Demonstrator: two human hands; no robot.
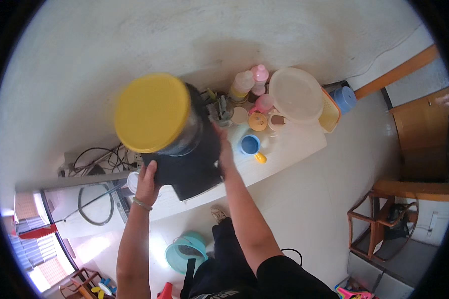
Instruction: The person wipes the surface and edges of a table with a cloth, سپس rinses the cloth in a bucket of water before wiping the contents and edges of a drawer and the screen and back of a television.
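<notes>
Both my hands hold a black flat-sided object [187, 173], whose exact kind I cannot tell, above a pale table. My left hand [147, 183] grips its lower left edge, the thumb on top. My right hand [224, 144] is at its right side, the fingers partly hidden and blurred. A clear jar with a yellow lid [153, 112] rests on or against the black object. Right of my right hand, a blue cup [250, 144] with a yellow handle stands on the table [303, 140].
Bottles [260, 76], cups and a large translucent lid [296, 94] crowd the table by the wall. Tangled cables [104, 159] and a power strip lie at left. A teal bucket [185, 256] stands on the floor beside my legs; wooden chair frames [374, 224] are at right.
</notes>
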